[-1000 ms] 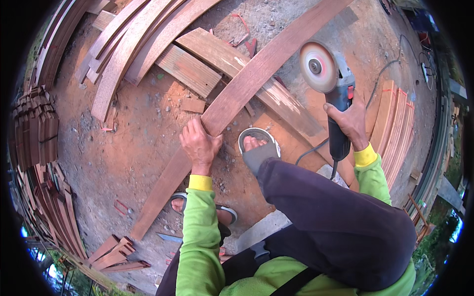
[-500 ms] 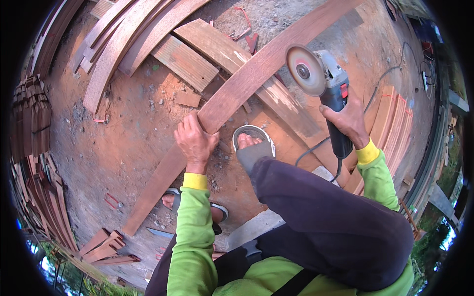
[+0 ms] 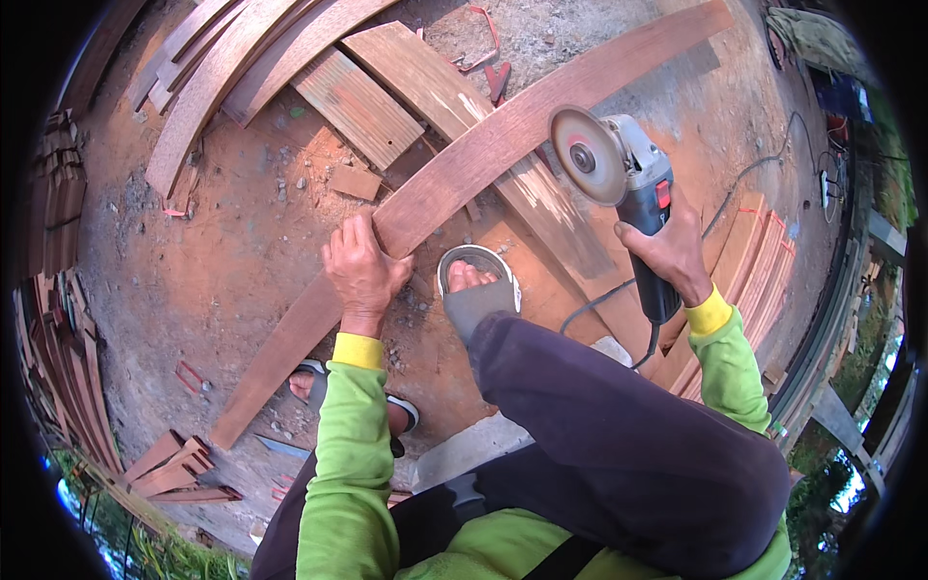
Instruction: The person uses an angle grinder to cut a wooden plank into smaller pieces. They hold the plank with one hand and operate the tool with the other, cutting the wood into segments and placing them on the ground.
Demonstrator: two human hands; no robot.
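A long curved reddish wooden board (image 3: 503, 135) lies diagonally across the dirt ground. My left hand (image 3: 362, 271) presses down on it near its middle, fingers spread over the edge. My right hand (image 3: 672, 253) grips the dark handle of an angle grinder (image 3: 628, 179), whose round sanding disc (image 3: 587, 155) hangs just above the board, tilted toward me. My right foot in a grey sandal (image 3: 476, 290) rests beside the board, right of my left hand. My left foot (image 3: 314, 382) shows below the board.
Several curved boards (image 3: 222, 68) and a flat plank (image 3: 358, 106) lie at the back left. More slats are stacked at the right (image 3: 754, 251) and along the left edge (image 3: 58, 193). The grinder's cable (image 3: 599, 309) trails over the ground. Wood offcuts (image 3: 174, 469) lie lower left.
The grinder has swung left and down toward the board's middle. My left hand has stayed pressed on the board while the view shifted a little.
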